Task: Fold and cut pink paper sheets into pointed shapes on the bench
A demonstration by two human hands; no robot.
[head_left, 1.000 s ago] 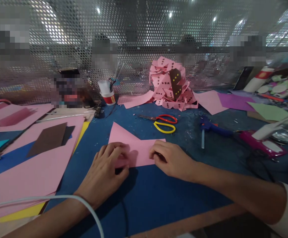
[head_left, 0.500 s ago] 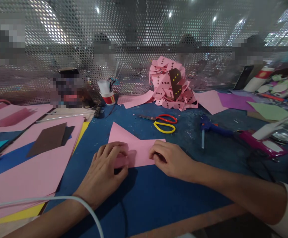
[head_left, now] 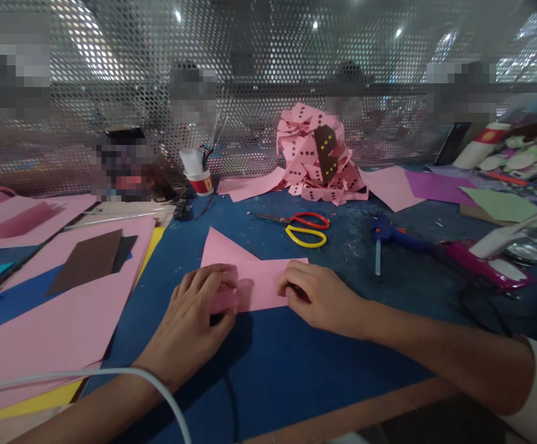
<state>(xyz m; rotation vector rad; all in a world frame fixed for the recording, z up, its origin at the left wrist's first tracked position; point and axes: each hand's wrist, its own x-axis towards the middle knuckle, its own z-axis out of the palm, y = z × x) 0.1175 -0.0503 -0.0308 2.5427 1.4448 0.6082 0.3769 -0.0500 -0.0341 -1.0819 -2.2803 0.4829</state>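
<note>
A folded sheet of pink paper [head_left: 262,280] lies on the blue tabletop, one pointed flap rising at its upper left. My left hand [head_left: 199,314] rests on the left part, fingers bent over the sheet and thumb at its lower edge, holding it down. At the right end, my right hand [head_left: 317,299] has its fingers curled together and pressed on the paper; their tips are partly hidden. Just beyond the paper are scissors [head_left: 296,227] with one red and one yellow handle.
A pink paper model [head_left: 310,154] with dark dots stands at the back, beside a cup [head_left: 201,184]. On the right lie a blue glue gun [head_left: 400,237] and a magenta device [head_left: 491,265]. Large pink sheets [head_left: 65,333] cover the left side. A white cable [head_left: 155,379] crosses my left forearm.
</note>
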